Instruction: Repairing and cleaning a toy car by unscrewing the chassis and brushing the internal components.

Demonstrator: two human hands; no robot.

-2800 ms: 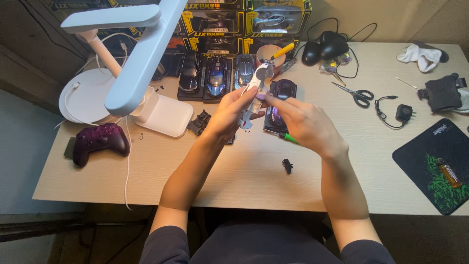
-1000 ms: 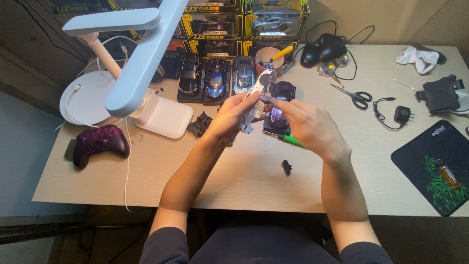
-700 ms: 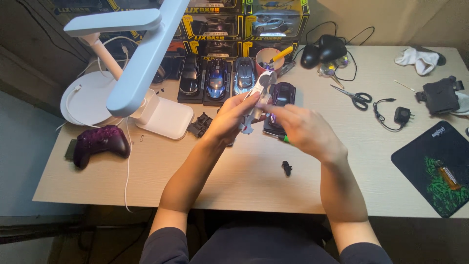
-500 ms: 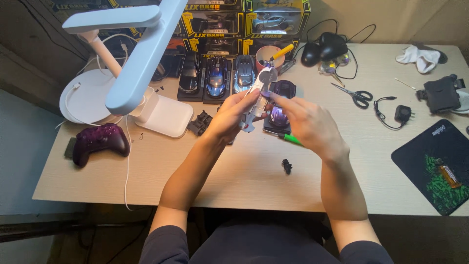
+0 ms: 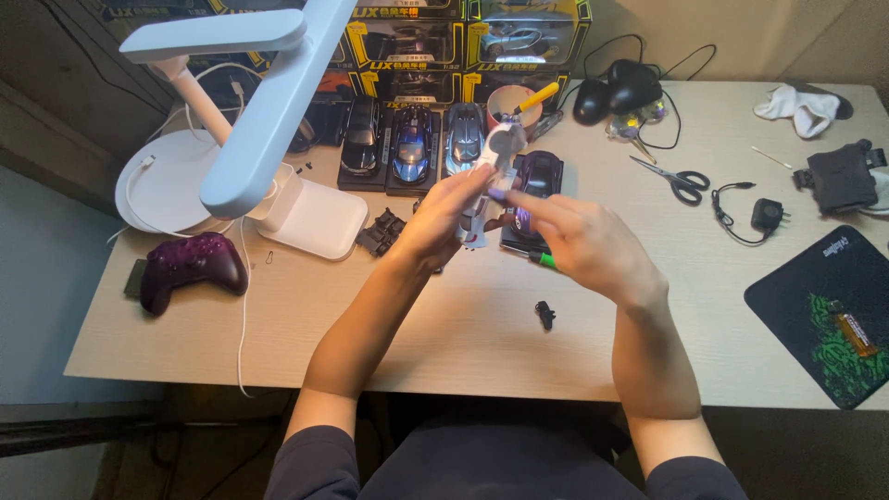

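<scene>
A white toy car body (image 5: 491, 176) is held in the left hand (image 5: 443, 220) above the counter (image 5: 444, 324), just beside the purple model car (image 5: 532, 190), its long axis tilted up and away, while the right hand (image 5: 583, 245) is closed on a green-tipped tool (image 5: 544, 260).

A single head-worn camera looked steeply down from above the near edge of the desk (image 5: 444, 361), facing its far edge and the wall behind. It sat fairly high, taking in nearly the whole desk from left edge to right, with both forearms reaching up from the bottom of frame.
</scene>
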